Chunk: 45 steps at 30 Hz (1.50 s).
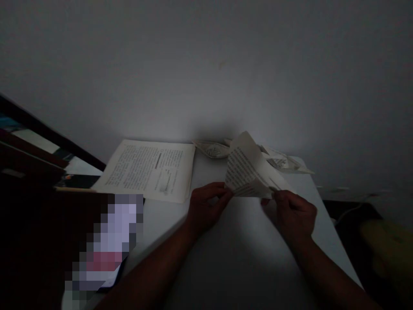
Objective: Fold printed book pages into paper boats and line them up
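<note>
A folded sheet of printed paper [245, 165] is held up over the white table, its pointed top facing the wall. My left hand [208, 204] pinches its lower left corner between thumb and fingers. At the lower right corner, my right hand [293, 213] grips the same paper, fingers curled. Behind it lie folded paper boats, one on the left [213, 150] and another on the right [284, 161], partly hidden by the held sheet.
A stack of printed pages [148, 170] lies at the table's back left. A phone with a blurred-out screen [109, 241] rests along the left edge. The white table [248, 267] meets a grey wall [206, 64]. Something yellowish [390, 245] is beyond the right edge.
</note>
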Motion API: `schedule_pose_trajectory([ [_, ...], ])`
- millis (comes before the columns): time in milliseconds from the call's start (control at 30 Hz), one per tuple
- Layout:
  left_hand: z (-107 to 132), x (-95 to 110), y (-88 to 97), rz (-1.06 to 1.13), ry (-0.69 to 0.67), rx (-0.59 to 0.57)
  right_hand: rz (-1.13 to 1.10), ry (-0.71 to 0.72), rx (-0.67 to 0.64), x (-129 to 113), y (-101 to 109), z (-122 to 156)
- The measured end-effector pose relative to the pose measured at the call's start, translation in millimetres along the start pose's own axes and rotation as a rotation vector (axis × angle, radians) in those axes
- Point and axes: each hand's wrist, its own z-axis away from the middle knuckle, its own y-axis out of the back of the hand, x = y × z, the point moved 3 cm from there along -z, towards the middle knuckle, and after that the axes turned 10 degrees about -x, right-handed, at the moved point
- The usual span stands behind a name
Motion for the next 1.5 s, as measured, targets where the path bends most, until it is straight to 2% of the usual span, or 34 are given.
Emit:
schedule_pose_trajectory([
  [200, -1, -1, 1.7, -0.016, 0.036, 0.048, -0.038, -0.075, 0.027, 1, -2, 0],
  [367, -2, 1, 0.9, -0.009, 0.054, 0.042, -0.034, -0.059, 0.073, 2, -1, 4],
  [500, -2, -1, 1.0, 0.054, 0.083, 0.052, -0.075, -0.103, 0.160, 8, 1, 5],
  [667, 0, -10, -0.4, 0.206, 0.278, 0.018, -0.100, -0.180, 0.244, 13, 3, 4],
  [833, 0, -17, -7.3, 0.626, 0.479, 0.001, -0.132, -0.176, 0.213, 12, 2, 5],
  [900, 0, -19, -9.3, 0.734, 0.527, -0.045, -0.122, -0.180, 0.213, 12, 3, 6],
  [1000, 0, -18, -13.4, 0.818, 0.577, -0.245, -0.105, -0.157, 0.214, 10, 4, 6],
  [1067, 1, -16, -15.6, 0.820, 0.585, -0.373, -0.095, -0.138, 0.196, 9, 4, 5],
  [1133, 2, -15, -16.7, 0.799, 0.583, -0.419, -0.104, -0.136, 0.180, 10, 3, 4],
  [1300, 2, -15, -18.3, 0.739, 0.587, -0.358, -0.198, -0.111, 0.174, 10, 1, 1],
  [1400, 2, -14, -18.8, 0.707, 0.572, -0.340, -0.171, -0.081, 0.144, 5, -1, 0],
  [1500, 2, -11, -19.2, 0.688, 0.567, -0.336, -0.119, -0.118, 0.159, 2, 0, 0],
])
